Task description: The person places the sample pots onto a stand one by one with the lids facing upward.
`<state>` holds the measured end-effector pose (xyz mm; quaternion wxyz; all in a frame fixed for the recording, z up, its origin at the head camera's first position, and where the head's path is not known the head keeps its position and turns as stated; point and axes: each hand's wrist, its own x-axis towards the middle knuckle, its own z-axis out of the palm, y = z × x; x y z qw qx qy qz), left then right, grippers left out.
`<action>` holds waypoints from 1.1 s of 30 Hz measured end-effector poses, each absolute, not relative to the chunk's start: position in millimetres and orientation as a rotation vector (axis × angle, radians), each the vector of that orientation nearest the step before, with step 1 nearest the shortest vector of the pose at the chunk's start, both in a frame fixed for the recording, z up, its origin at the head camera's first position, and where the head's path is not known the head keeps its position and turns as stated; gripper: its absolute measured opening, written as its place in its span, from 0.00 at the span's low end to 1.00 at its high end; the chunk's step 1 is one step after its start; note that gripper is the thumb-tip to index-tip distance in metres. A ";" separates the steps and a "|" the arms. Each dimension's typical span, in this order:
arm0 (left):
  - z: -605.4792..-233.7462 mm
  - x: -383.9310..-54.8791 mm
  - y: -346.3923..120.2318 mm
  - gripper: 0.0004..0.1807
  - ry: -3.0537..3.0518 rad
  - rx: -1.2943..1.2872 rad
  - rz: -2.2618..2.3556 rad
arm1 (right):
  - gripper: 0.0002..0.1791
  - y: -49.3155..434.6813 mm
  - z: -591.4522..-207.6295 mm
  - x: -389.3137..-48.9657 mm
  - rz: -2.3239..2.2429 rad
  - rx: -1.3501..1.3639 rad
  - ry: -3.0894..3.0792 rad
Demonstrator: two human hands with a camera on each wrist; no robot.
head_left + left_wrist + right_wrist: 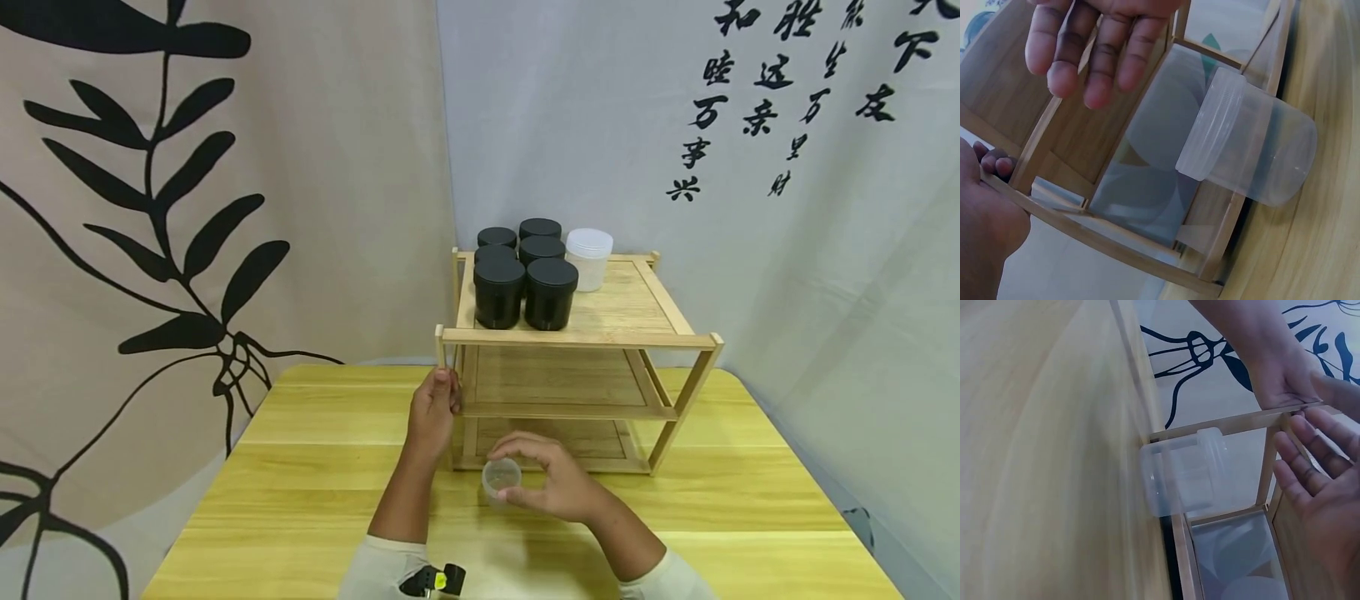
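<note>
A translucent plastic jar (pixel 501 477) with a ribbed lid stands upright on the table, just in front of the wooden shelf rack's (pixel 570 338) bottom tier. My right hand (pixel 546 479) is beside it, fingers and thumb spread around its top in the head view. Both wrist views show a gap between those fingers and the jar (pixel 1254 137). On the left, my left hand (pixel 433 412) grips the rack's front left post; the fingers curl behind the wood, as the left wrist view shows at that hand (pixel 985 212).
Several black lidded jars (pixel 551 296) crowd the left part of the rack's top tier, beside one white jar (pixel 589 260). Below are a middle tier (pixel 551 379) and a bottom tier (pixel 551 437). Printed curtains hang behind the wooden table (pixel 300 500).
</note>
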<state>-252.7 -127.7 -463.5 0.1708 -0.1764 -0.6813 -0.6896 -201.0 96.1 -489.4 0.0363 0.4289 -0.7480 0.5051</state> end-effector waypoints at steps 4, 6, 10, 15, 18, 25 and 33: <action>-463.7 -252.6 -127.8 0.33 -1.928 -0.502 -1.963 | 0.22 97.6 -491.3 -200.5 1.600 1.270 -2.354; -463.8 -252.5 -127.9 0.33 -1.928 -0.507 -1.968 | 0.22 98.9 -492.9 -200.5 1.612 1.266 -2.363; -463.6 -252.2 -127.9 0.31 -1.928 -0.515 -1.972 | 0.22 102.8 -496.6 -201.2 1.639 1.275 -2.360; -463.6 -252.3 -128.4 0.32 -1.926 -0.511 -1.982 | 0.23 106.5 -500.3 -203.6 1.637 1.261 -2.376; -463.3 -252.2 -128.8 0.33 -1.922 -0.512 -1.983 | 0.24 107.5 -500.4 -204.7 1.618 1.255 -2.393; -463.0 -252.5 -129.0 0.33 -1.944 -0.507 -1.976 | 0.31 109.9 -503.0 -204.2 1.501 1.160 -2.517; -463.5 -252.3 -128.7 0.33 -1.951 -0.493 -1.972 | 0.45 100.3 -515.2 -203.5 1.551 0.963 -2.670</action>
